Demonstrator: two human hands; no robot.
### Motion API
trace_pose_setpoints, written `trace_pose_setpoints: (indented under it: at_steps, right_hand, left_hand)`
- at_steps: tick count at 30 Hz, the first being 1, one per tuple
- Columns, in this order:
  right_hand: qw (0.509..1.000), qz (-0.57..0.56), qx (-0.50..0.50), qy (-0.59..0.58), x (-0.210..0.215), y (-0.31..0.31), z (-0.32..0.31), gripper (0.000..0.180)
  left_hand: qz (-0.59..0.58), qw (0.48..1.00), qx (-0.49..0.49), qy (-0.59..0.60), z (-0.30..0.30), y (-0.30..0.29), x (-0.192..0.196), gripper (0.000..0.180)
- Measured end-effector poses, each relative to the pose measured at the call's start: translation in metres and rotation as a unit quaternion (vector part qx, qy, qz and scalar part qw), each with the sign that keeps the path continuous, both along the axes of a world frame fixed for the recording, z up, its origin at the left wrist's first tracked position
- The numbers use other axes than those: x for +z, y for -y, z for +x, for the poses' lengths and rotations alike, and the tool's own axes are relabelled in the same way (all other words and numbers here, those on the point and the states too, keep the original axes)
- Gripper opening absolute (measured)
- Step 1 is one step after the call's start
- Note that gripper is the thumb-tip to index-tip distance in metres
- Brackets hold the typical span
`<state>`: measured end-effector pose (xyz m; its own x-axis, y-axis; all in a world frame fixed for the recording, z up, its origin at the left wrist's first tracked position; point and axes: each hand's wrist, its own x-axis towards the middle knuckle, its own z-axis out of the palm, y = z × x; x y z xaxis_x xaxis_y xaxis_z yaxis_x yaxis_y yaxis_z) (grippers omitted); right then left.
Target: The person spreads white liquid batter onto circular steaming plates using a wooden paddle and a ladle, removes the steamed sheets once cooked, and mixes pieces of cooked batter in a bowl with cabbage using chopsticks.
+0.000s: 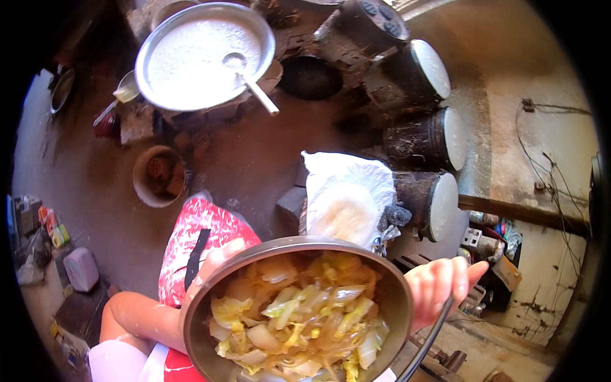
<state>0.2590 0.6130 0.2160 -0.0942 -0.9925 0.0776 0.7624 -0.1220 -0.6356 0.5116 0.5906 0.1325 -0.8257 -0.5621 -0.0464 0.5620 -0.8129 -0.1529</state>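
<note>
Close in front of me is a deep metal pot (193,290) of cooked cabbage (299,305) in pale, glossy pieces, mixed with what look like translucent noodles. My left hand (219,256) grips the pot's left side, its fingers partly hidden behind the rim. On the right, my right hand (439,285) holds the pot's other side, with the fingers curled and the thumb pointing outward. A dark curved handle (428,344) hangs down from beside that hand. Beyond the pot lies a white cloth (349,170) with a pale round flatbread or pancake (347,215) on it.
A wide metal basin (141,63) of white batter holds a ladle (254,92). Several dark round stoves (414,137) with pale tops stand in a curve at the right. A clay-like bucket (141,184) sits on the floor at left. Cables (548,169) hang along the right wall.
</note>
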Motion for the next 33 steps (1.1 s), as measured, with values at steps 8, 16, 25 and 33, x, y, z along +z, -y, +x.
trace_pose_setpoints:
  at_steps: [8, 16, 25, 33]
  right_hand:
    - [0.982, 0.031, -0.154, -0.104, 0.013, 0.015, -0.044, 0.043]
    - [0.968, 0.117, -0.055, -0.215, -0.053, 0.078, 0.082, 0.049]
    - [0.805, 0.273, 0.386, -0.358, -0.098, 0.172, 0.275, 0.068]
    - [0.8, 0.264, 0.435, -0.318, -0.195, 0.203, 0.36, 0.067]
  left_hand:
    - [0.021, 0.998, 0.039, 0.036, 0.057, 0.016, -0.017, 0.055]
    - [0.055, 0.993, 0.084, 0.056, 0.128, 0.038, -0.045, 0.058]
    - [0.124, 0.977, 0.142, 0.098, 0.257, 0.08, -0.097, 0.062]
    - [0.165, 0.957, 0.199, 0.131, 0.354, 0.119, -0.168, 0.065]
